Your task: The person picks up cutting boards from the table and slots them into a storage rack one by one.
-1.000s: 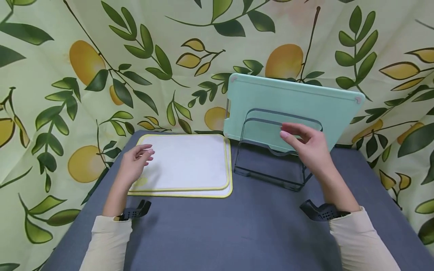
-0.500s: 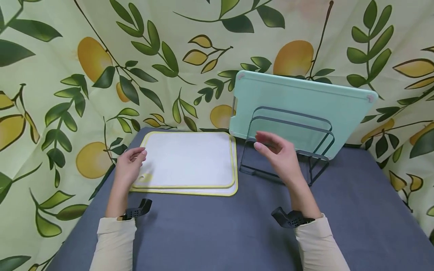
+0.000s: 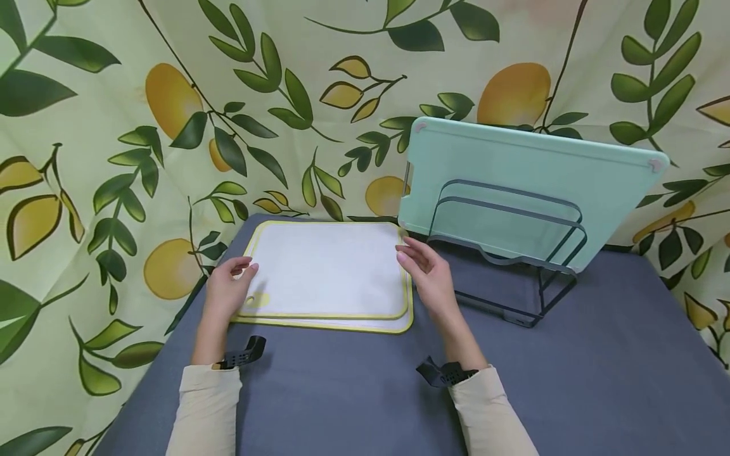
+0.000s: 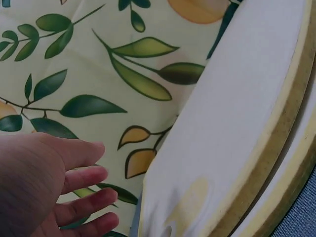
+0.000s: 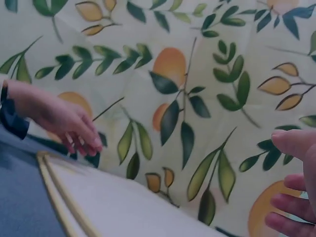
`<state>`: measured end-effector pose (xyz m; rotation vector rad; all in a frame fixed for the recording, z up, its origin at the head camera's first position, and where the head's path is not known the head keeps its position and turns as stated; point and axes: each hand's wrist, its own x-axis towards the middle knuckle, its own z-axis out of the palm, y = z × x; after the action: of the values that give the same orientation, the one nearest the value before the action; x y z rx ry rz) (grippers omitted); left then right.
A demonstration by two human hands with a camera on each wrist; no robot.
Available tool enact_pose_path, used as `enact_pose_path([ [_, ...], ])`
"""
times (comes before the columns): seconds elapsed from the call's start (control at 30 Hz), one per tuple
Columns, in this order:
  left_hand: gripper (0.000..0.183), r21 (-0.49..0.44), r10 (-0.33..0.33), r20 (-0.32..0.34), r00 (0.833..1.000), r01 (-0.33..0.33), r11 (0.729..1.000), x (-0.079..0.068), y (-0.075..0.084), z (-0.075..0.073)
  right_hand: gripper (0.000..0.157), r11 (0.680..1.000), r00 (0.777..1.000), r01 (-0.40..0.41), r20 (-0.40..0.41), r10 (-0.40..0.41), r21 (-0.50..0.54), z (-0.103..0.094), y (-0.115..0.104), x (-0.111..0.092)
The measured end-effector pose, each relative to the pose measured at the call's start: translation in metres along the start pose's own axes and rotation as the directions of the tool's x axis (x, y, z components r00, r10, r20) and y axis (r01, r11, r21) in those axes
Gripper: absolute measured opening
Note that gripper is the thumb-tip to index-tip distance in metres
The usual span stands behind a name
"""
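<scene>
Two white cutting boards with yellow rims lie flat in a stack on the table in the head view. The smaller upper board (image 3: 331, 269) leaves a strip of the lower board (image 3: 342, 325) showing along the front and right. My left hand (image 3: 227, 291) hovers at the stack's left edge, fingers loosely bent and holding nothing. In the left wrist view, a gap shows between those fingers (image 4: 101, 195) and the upper board (image 4: 237, 98). At the stack's right edge is my right hand (image 3: 432, 278), fingers loosely bent, also holding nothing; whether it touches the rim I cannot tell.
A dark wire rack (image 3: 513, 258) stands right of the stack, close to my right hand. A large mint-green cutting board (image 3: 525, 158) leans upright in its back slot. Behind the blue-grey table (image 3: 342, 392) hangs a leaf-and-fruit patterned cloth (image 3: 274, 38).
My right hand has moved left, from in front of the rack to the stack's right edge. My left hand has stayed by the left edge. The head view has shifted slightly left.
</scene>
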<state>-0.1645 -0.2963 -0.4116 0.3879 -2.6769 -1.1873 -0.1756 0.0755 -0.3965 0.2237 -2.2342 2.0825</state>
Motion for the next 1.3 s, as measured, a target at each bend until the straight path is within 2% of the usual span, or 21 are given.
enact_pose_path([
  [0.2,0.046,0.045,-0.025,0.043,0.999,0.023,0.999,0.004,0.000,-0.001,0.046,0.996,0.997,-0.078,0.005,0.079,-0.050,0.009,0.017,-0.003],
  [0.47,0.052,0.138,-0.010,0.090,0.996,-0.002,0.990,0.007,-0.009,0.001,0.056,0.978,0.979,-0.199,-0.049,0.196,-0.066,0.019,0.026,-0.005],
  [0.63,0.054,0.152,-0.061,0.071,0.996,0.049,0.987,0.005,-0.012,0.002,0.063,0.961,0.962,-0.269,-0.054,0.266,-0.065,0.022,0.030,-0.007],
  [0.77,0.055,0.138,-0.089,0.074,0.993,0.078,0.987,0.004,-0.013,0.004,0.066,0.953,0.953,-0.297,-0.073,0.293,-0.062,0.024,0.033,-0.007],
  [0.93,0.054,0.103,-0.104,0.051,0.993,0.098,0.990,0.007,-0.016,0.008,0.064,0.942,0.943,-0.326,-0.090,0.319,-0.074,0.024,0.040,-0.008],
  [1.07,0.056,0.007,-0.160,0.022,0.987,0.160,0.987,0.009,-0.017,0.013,0.063,0.939,0.938,-0.340,-0.097,0.334,-0.056,0.024,0.043,-0.009],
  [1.2,0.058,-0.121,-0.253,0.031,0.967,0.255,0.959,0.009,-0.017,0.014,0.064,0.936,0.933,-0.350,-0.103,0.345,-0.032,0.025,0.043,-0.009],
  [1.3,0.057,-0.174,-0.302,0.043,0.952,0.304,0.936,0.009,-0.018,0.013,0.064,0.934,0.930,-0.356,-0.107,0.352,-0.025,0.025,0.043,-0.010],
])
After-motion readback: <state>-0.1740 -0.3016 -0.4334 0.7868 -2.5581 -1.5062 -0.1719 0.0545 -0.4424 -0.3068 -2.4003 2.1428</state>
